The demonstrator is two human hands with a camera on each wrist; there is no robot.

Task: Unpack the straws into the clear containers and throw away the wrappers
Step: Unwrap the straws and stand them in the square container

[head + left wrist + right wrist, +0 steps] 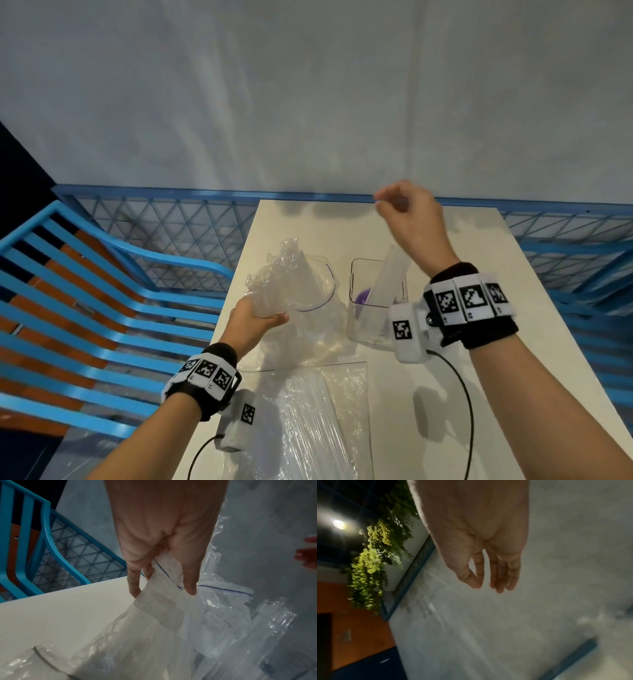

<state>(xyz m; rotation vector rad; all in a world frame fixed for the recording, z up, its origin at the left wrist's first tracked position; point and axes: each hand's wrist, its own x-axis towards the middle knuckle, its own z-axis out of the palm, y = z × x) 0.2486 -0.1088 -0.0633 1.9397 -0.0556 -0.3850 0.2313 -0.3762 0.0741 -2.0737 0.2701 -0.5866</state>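
Note:
My left hand (257, 318) (163, 593) grips the rim of a clear zip bag (315, 284) (223, 589) with a blue seal line. Crumpled wrappers (274, 267) stick out of the bag's mouth. To its right stands a clear container (356, 308) with a bundle of straws (390, 274) leaning in it and something purple (363, 298) at its bottom. My right hand (394, 202) (488, 586) is raised above the table's far end, fingers relaxed, thumb tip against the index fingertip, nothing visible in it. A flat clear pack of straws (322, 418) lies near me.
The white table (479, 377) has a blue slatted chair (102, 291) on its left and a blue mesh fence (171, 222) behind and to the right. Black sensor cables (469, 411) trail from both wrists. Green plants (373, 561) hang in the right wrist view.

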